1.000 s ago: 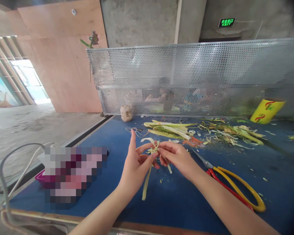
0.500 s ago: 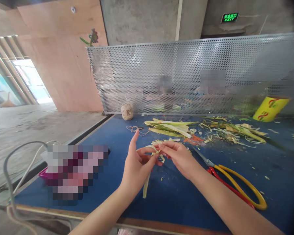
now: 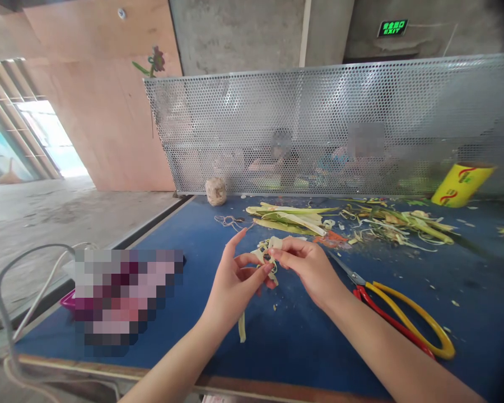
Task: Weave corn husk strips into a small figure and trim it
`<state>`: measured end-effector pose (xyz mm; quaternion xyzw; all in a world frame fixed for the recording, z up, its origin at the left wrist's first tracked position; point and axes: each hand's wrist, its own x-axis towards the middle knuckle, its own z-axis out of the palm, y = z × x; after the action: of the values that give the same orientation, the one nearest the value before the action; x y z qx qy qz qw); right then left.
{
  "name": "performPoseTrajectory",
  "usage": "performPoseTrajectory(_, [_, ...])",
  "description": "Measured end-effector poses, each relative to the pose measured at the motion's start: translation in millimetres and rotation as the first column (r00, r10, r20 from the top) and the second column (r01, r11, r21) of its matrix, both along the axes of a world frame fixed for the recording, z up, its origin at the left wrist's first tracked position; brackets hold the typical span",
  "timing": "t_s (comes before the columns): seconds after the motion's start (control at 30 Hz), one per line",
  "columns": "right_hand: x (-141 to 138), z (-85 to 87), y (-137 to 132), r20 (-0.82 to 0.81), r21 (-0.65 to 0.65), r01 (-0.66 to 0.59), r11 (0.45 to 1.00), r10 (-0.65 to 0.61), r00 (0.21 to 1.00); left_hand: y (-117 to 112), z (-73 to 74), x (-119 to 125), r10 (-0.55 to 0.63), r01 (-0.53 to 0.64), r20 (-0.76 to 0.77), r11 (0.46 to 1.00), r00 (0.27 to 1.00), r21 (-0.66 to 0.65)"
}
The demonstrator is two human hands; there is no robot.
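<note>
Over the middle of the blue table, my left hand (image 3: 241,277) pinches a pale leaf strip (image 3: 242,329) between thumb and fingers. One end of the strip hangs down below that hand, and its index finger points up. My right hand (image 3: 304,266) is close beside it, its thumb and index finger closed on a curled, pale part of the strip (image 3: 275,243). Fingers hide where the parts meet. Small pale scraps lie on the table behind the hands. Large scissors (image 3: 361,282) with one yellow and one red handle lie partly under my right forearm.
Behind the hands lie long green-white leaves (image 3: 289,217) and a heap of shredded leaves (image 3: 403,224). A yellow roll (image 3: 462,184), a beige lump (image 3: 215,191) and thin string (image 3: 231,222) are near the perforated metal screen (image 3: 235,129). People sit beyond it. A blurred-out item (image 3: 126,296) lies left, by cables (image 3: 4,280).
My right hand has drawn slightly away from the left and lifted a curl of the strip. My left index finger has bent a little. The view has shifted slightly.
</note>
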<state>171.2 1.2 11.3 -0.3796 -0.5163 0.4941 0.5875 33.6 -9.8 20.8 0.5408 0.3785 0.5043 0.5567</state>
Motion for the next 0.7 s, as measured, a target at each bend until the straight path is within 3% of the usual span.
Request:
performPoseTrajectory(0.13, [1.6,-0.8,1.5,0.018,0.004,0.048,0.999,-0.048,0.999,-2.3,0.7,-0.5,0.007,-0.007,0.025,1.000,1.000,0.026])
performPoseTrajectory(0.27, [3.1,1.1,1.1,0.088,0.045,-0.084,0.995,0.080,0.993,-3.5,-1.6,-2.8,-0.038,0.030,0.127,0.998,0.991,0.060])
performPoseTrajectory(0.37, [2.9,3.0,-2.3,0.207,0.047,-0.210,0.977,0.196,0.959,-2.8,-2.5,-5.6,0.009,-0.022,0.164,0.997,0.986,0.078])
performPoseTrajectory(0.53, [2.3,3.7,-7.4,0.409,0.052,-0.244,0.968,0.202,0.890,-3.1,-1.1,-8.7,0.107,-0.117,0.111,0.989,0.988,0.092])
performPoseTrajectory(0.7, [6.9,3.2,-6.4,0.449,0.055,-0.300,0.952,0.245,0.859,-3.9,-0.9,-9.4,0.119,-0.132,0.101,0.982,0.988,0.133])
